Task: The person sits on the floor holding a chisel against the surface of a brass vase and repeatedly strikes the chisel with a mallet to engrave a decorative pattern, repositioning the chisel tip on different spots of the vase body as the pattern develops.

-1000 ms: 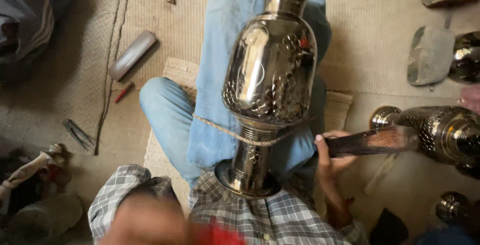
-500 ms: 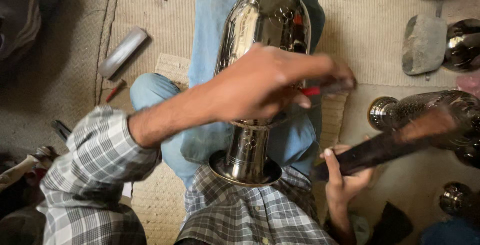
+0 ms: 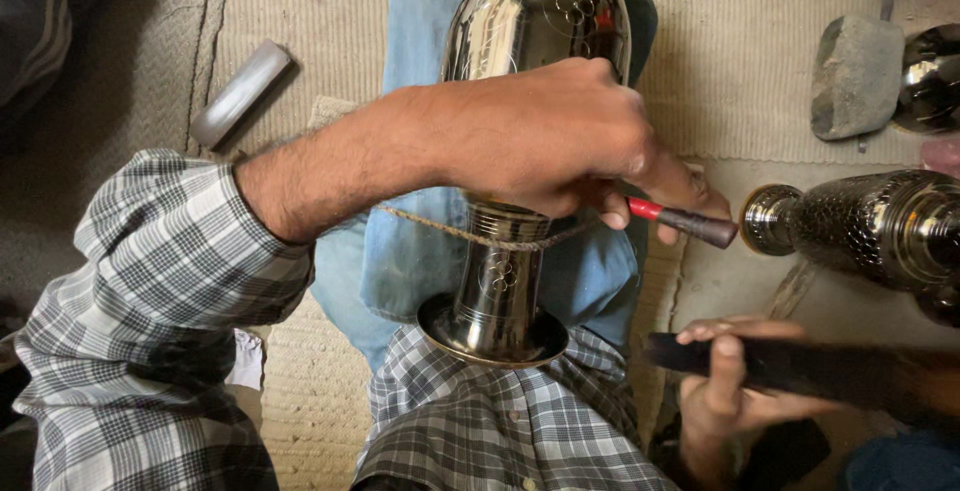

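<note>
Polished metal vase (image 3: 535,21): judged heavy, rigid, slippery; steady it at the corded neck. Your left hand (image 3: 545,136) pinches a red-handled tool (image 3: 685,219); right hand (image 3: 725,391) grips a dark rod (image 3: 800,366).

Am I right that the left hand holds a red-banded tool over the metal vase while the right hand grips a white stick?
Not quite: in the head view the right hand grips a dark stick, not white. The left hand does hold the red-banded tool over the metal vase.

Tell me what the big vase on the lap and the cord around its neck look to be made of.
Vase: likely polished metal with engraved motifs, judging by its dark mirror-like reflections. Cord: looks like twisted natural fibre, tan and rough.
</note>
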Motion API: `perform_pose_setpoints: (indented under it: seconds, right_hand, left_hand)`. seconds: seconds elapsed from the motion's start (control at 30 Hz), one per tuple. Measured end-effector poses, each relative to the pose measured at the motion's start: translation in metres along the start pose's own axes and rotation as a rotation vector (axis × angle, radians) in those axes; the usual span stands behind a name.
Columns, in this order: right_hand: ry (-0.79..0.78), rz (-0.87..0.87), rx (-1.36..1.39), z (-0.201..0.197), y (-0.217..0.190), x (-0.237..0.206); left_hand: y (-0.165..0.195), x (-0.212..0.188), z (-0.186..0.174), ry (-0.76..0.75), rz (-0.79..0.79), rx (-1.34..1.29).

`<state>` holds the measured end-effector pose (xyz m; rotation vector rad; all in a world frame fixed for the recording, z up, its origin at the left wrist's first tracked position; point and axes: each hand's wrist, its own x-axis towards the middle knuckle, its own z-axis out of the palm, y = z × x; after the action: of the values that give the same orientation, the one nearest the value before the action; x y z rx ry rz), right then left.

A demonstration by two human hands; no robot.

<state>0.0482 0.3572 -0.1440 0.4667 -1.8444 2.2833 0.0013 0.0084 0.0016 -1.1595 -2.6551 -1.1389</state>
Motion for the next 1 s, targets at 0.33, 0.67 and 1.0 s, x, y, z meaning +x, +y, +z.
perform_pose_setpoints:
  seconds: [0.33,0.67,1.0]
  right_hand:
    - [-0.255,-0.038,-0.777,-0.020,-0.006,0.039]
    - [-0.287,-0.028,-0.430,0.002,-0.052,0.077]
    - [-0.658,-0.502,-1.093,-0.040,-0.046,0.115]
  left_hand:
    - [0.005,-0.011,0.003,0.132,0.003,0.031]
    - [0.009,-0.036,0.023,0.422,-0.032,0.113]
    - [0.017,-0.038,0.021,0.408,-0.125,0.100]
